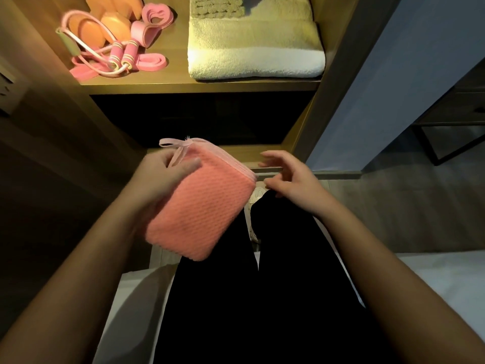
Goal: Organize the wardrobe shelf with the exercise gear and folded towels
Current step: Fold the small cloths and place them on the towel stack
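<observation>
A: Where is the pink folded cloth [202,203]?
B: Mid-frame and tilted, its long side running from 1 o'clock down to 7 o'clock. It is held in the air above the person's black trousers [262,298]. A pale ribbon loop [178,147] sticks out at its 11 o'clock corner.
A: Which hand has it?
B: The left hand [162,177], at the cloth's 9 o'clock edge. The thumb is pressed across the top face and the other fingers are curled underneath, clamped on it.
A: And the right hand [286,179]?
B: At the cloth's 3 o'clock side, just beside its corner, holding nothing. Its fingers are apart and loosely bent. I cannot tell whether a fingertip touches the cloth.
A: What about the wardrobe shelf [183,84]?
B: It runs across 12 o'clock, lit. At 11 o'clock lies the gear: orange dumbbells [112,24] at the back, pink resistance bands [154,15], and a jump rope [123,55] whose 2 pink handles lie side by side near the front edge. At 1 o'clock sits a folded white towel [254,61] with an olive towel [217,6] on top, apart from the gear.
</observation>
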The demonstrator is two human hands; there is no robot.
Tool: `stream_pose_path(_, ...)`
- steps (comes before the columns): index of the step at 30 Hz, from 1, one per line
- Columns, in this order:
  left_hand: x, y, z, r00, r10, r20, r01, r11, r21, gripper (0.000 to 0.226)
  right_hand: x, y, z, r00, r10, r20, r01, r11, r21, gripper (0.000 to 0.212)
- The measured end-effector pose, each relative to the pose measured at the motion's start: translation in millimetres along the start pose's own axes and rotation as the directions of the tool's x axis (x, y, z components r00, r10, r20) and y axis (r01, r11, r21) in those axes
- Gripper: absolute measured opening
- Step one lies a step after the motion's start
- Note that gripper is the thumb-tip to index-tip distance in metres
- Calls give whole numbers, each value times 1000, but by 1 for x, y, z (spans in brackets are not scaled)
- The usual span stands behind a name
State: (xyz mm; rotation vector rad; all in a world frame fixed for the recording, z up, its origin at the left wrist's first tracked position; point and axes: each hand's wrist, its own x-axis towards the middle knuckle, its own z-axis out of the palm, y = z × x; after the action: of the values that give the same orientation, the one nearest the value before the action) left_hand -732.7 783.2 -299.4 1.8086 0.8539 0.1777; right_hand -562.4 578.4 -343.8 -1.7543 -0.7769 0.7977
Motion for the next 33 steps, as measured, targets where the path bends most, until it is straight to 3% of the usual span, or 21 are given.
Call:
stream_pose_path(2,1,-4,-1,994,-109,29,110,992,-54,29,-4,12,4,996,77,-53,-76,997,30,52)
stream_pose_path(7,4,-1,3,947,-311,-84,249,871,-424,44,-25,34,36,930,260,261,-316,928,198,85)
stream_pose_path(10,6,4,8,926,-358,-116,220,765,-606,36,-31,32,60,909,268,320,-358,894,270,96)
stream_pose_path(13,5,9,19,912,-381,-152,186,714,-675,31,-31,20,79,941,290,174,-338,827,449,63)
stream_pose_path(16,3,11,29,913,-370,-174,164,721,-674,41,-21,13,90,916,401,15,-337,749,570,30)
stream_pose_path(21,-4,16,42,922,-331,-198,143,770,-621,42,-11,8,91,822,512,-251,-301,764,571,9)
stream_pose_path(24,-5,14,38,898,-356,-258,104,742,-662,25,-8,16,77,786,482,-386,-254,822,511,12)
stream_pose_path(28,-4,6,38,889,-384,-247,121,719,-684,20,-7,16,71,800,469,-373,-261,833,488,18)
stream_pose_path(33,-3,5,36,904,-356,-239,121,746,-655,26,-9,18,76,831,524,-186,-364,765,531,30)
